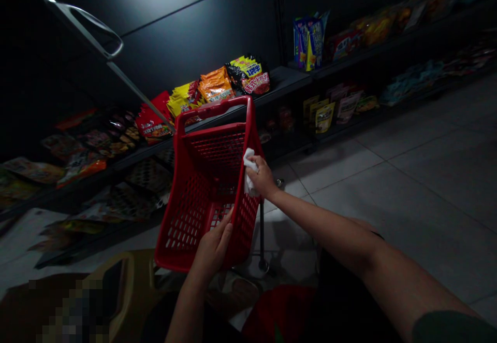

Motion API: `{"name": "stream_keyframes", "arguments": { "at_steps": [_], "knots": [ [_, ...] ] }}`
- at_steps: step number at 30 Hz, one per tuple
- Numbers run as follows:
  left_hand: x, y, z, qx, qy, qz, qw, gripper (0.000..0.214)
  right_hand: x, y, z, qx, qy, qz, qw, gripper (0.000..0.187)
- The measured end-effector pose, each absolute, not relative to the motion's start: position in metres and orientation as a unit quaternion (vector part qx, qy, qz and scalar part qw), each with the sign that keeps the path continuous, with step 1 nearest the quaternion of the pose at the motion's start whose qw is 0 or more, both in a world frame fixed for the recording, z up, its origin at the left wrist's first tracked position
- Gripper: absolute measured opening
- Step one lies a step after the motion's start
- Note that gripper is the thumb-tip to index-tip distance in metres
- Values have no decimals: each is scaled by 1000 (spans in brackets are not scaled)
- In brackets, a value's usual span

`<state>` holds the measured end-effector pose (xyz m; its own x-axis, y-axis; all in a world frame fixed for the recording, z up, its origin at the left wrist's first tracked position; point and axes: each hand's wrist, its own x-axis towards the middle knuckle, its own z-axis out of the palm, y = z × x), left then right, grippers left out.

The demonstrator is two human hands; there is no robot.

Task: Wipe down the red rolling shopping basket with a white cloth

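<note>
A red plastic shopping cart (190,187) with slotted walls stands tilted in the view in front of me, and its basket holds nothing that I can see. My left hand (215,242) grips the cart's rim on the near right side, the thumb along the top. A crumpled white cloth (250,183) is pinched in my right hand (263,177), which presses it against the outside of the cart's right wall near the upper rim. The fingertips of my left hand are partly hidden behind the rim.
Shelves with snack packets (217,85) run behind the cart and off to the right. A metal pole (132,86) slants down to the cart's left. A yellowish plastic frame (130,286) is at the lower left. Pale floor tiles (388,187) lie at the right.
</note>
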<state>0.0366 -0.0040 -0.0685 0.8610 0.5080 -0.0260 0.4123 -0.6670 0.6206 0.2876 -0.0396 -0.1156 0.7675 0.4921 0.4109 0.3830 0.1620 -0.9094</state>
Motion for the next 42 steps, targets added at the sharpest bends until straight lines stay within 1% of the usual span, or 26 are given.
{"name": "stream_keyframes", "arguments": {
  "at_steps": [3, 6, 8, 10, 12, 13, 14, 16, 18, 19, 21, 23, 25, 26, 28, 31, 33, 35, 37, 39, 40, 42],
  "knots": [
    [34, -3, -69, 909, 245, 76, 327, 55, 254, -55, -123, -629, -396, 67, 665, 23],
    [29, -2, -70, 913, 247, 74, 317, 54, 262, -57, -120, -618, -418, 86, 660, 19],
    [27, -3, -69, 915, 247, 69, 312, 53, 289, -50, -109, -633, -377, 74, 673, 24],
    [26, -4, -68, 916, 245, 63, 311, 52, 317, -40, -97, -650, -324, 61, 684, 34],
    [26, -5, -68, 917, 243, 59, 309, 52, 333, -35, -90, -657, -311, 58, 684, 43],
    [26, -5, -68, 918, 243, 57, 309, 52, 334, -34, -89, -656, -319, 56, 681, 45],
    [26, -5, -69, 918, 243, 57, 309, 52, 331, -35, -90, -654, -330, 55, 678, 43],
    [26, -5, -70, 917, 244, 57, 311, 52, 318, -40, -93, -649, -353, 57, 672, 33],
    [26, -5, -70, 915, 246, 57, 314, 53, 307, -45, -95, -642, -373, 77, 665, 24],
    [26, -5, -70, 914, 247, 56, 316, 53, 306, -46, -94, -639, -375, 90, 666, 22],
    [25, -5, -69, 912, 249, 54, 321, 54, 315, -43, -87, -634, -355, 96, 680, 27],
    [25, -6, -69, 909, 252, 54, 326, 54, 333, -35, -79, -636, -327, 74, 695, 38],
    [25, -7, -69, 907, 254, 53, 331, 53, 350, -25, -74, -645, -315, 50, 695, 47],
    [25, -7, -69, 906, 255, 51, 334, 53, 356, -22, -74, -650, -313, 43, 691, 48],
    [25, -6, -69, 905, 256, 47, 337, 53, 358, -20, -78, -654, -313, 41, 687, 44],
    [25, -5, -70, 905, 256, 49, 336, 53, 349, -26, -86, -662, -330, 75, 669, 28],
    [25, -5, -69, 906, 253, 54, 335, 52, 346, -34, -85, -674, -348, 72, 647, 21],
    [25, -6, -68, 907, 250, 58, 334, 51, 348, -38, -76, -678, -355, 8, 644, 26],
    [24, -7, -66, 909, 246, 60, 332, 50, 355, -37, -64, -668, -363, -64, 646, 41],
    [24, -7, -65, 911, 237, 65, 331, 50, 359, -34, -54, -667, -392, -76, 629, 52],
    [24, -7, -64, 912, 232, 68, 330, 49, 357, -32, -51, -674, -411, -63, 611, 53],
    [23, -6, -65, 915, 228, 72, 326, 50, 340, -35, -49, -697, -450, -31, 558, 44]
  ]
}}
